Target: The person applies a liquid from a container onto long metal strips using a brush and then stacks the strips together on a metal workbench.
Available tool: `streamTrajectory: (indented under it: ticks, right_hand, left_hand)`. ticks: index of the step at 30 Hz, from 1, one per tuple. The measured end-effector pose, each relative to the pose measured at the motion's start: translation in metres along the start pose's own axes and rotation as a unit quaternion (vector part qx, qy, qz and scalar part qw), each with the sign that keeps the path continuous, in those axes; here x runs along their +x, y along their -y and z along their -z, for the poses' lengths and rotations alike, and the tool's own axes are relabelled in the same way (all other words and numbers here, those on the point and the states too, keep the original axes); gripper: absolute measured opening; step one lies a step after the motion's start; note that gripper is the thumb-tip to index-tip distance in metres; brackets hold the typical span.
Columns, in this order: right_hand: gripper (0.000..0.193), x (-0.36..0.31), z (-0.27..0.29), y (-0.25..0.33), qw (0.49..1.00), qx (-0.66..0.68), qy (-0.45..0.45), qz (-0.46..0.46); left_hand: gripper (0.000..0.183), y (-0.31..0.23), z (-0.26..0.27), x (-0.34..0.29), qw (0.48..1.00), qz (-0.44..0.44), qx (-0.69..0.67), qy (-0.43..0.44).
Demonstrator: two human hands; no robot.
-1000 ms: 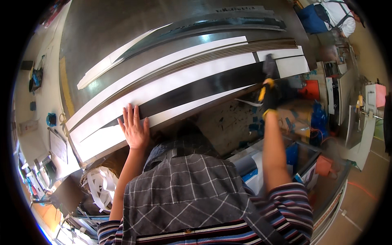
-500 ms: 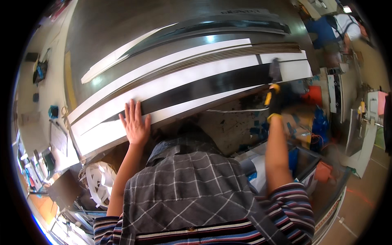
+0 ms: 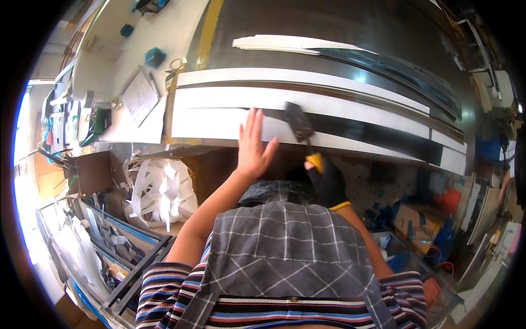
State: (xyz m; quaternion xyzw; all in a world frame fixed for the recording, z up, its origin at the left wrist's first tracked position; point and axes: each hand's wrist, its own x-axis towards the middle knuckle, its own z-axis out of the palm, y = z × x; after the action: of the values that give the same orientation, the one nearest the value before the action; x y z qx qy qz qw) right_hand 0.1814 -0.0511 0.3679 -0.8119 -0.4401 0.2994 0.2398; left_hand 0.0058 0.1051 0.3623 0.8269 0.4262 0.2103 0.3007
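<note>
My bare left hand [image 3: 254,148] lies with fingers stretched on a long white strip [image 3: 211,125], by the narrow left end of a black strip [image 3: 361,129]. In a black glove with yellow edging, my right hand [image 3: 327,180] is closed on the handle of a scraper-like tool [image 3: 298,122]. Its wide, dark, flat head is blurred and lies over the black strip, just right of my left hand. Whether the head presses on the strip cannot be made out. The black strip runs right along the white one, near the table's front edge.
Thin brown strips [image 3: 329,94] lie behind the white one, with dark glossy strips [image 3: 394,70] farther back on the dark table [image 3: 307,19]. A tape roll [image 3: 176,64] and a written sheet [image 3: 140,97] are at left. Below stand a bin of white offcuts [image 3: 164,192] and a cardboard box [image 3: 413,225].
My right hand has drawn the tool leftward along the black strip, close to my left hand. The whole view has swung left. My left hand stays flat near the strip's narrow end.
</note>
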Motion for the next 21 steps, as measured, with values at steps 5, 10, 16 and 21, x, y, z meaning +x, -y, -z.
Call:
streamTrajectory:
  ticks: [5, 10, 16, 21]
  right_hand:
    - [0.048, 0.048, -0.055, 0.118, 0.995, 0.039, 0.069, 0.059]
    - [0.042, 0.101, -0.127, 0.207, 0.979, 0.03, 0.155, 0.13]
    - [0.042, 0.071, -0.09, 0.162, 0.991, 0.025, 0.09, 0.091]
    - [0.039, 0.001, 0.009, 0.026, 0.994, 0.081, -0.068, -0.009]
  left_hand:
    - [0.076, 0.065, 0.05, -0.061, 0.99, 0.112, 0.013, -0.082]
    - [0.071, 0.094, 0.078, -0.086, 0.976, 0.167, -0.009, -0.141]
    - [0.068, 0.092, 0.072, -0.07, 0.98, 0.144, -0.065, -0.12]
    - [0.065, 0.057, 0.022, -0.03, 0.999, 0.008, -0.02, -0.049]
